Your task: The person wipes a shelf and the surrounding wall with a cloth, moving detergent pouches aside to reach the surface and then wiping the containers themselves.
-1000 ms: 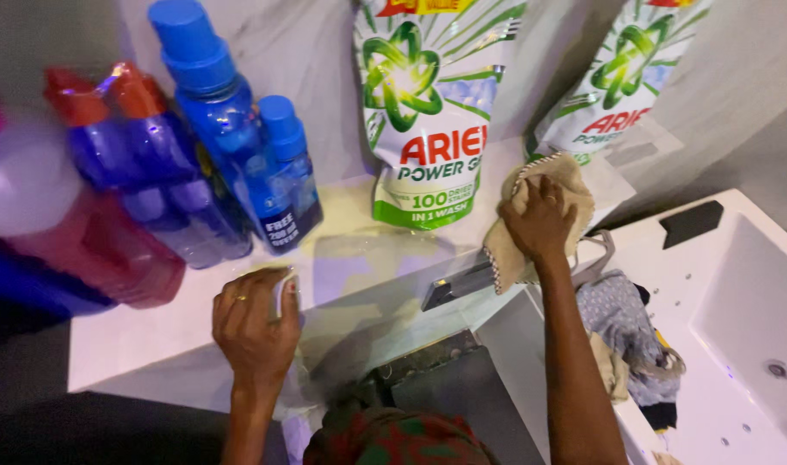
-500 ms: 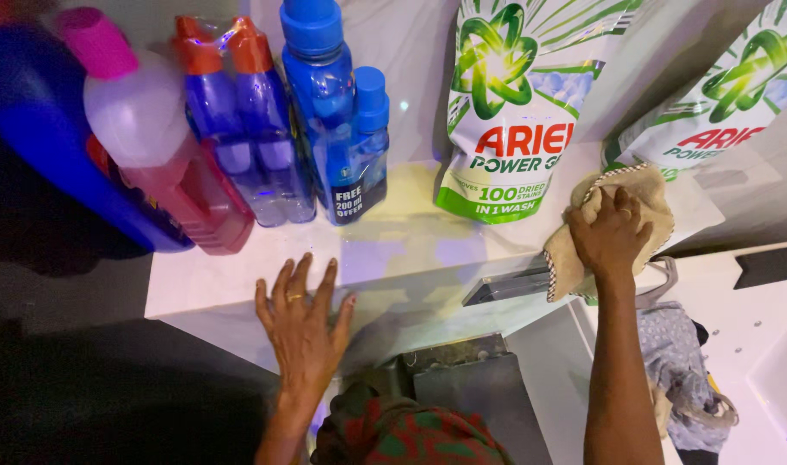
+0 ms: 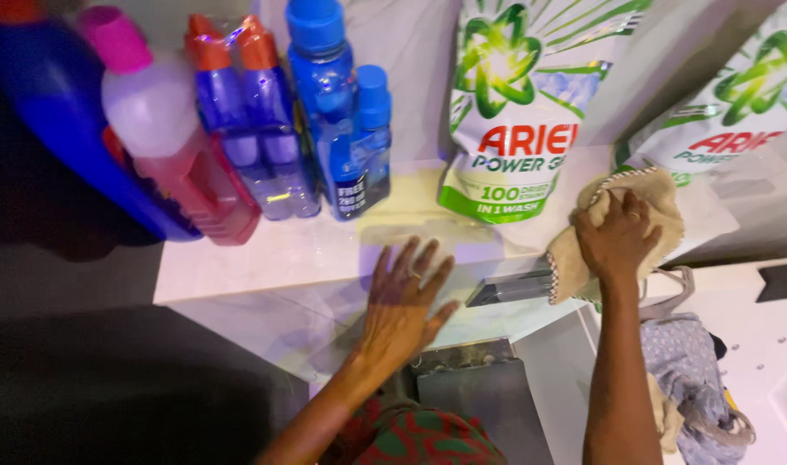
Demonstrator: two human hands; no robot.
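My right hand (image 3: pixel 615 237) presses a beige cloth (image 3: pixel 660 200) with stitched edging against the white marble ledge (image 3: pixel 264 254), just right of a metal spout (image 3: pixel 509 288). My left hand (image 3: pixel 404 297) lies flat on the ledge with fingers spread and holds nothing; a ring shows on one finger. It rests in front of a green-and-white detergent pouch (image 3: pixel 514 112) that leans on the wall. A second pouch of the same kind (image 3: pixel 725 112) stands behind the cloth.
Blue bottles (image 3: pixel 337 120), two with orange caps (image 3: pixel 238 120), and a pink-capped bottle of red liquid (image 3: pixel 165 138) line the ledge's left. A large dark blue container (image 3: pixel 58 112) is far left. Crumpled laundry (image 3: pixel 690 379) lies in the white tub (image 3: pixel 772 336) at right.
My left hand went from a closed grip to flat and spread, then slid right along the ledge toward the pouch. The right hand stays pressed on the cloth. The view shifted left.
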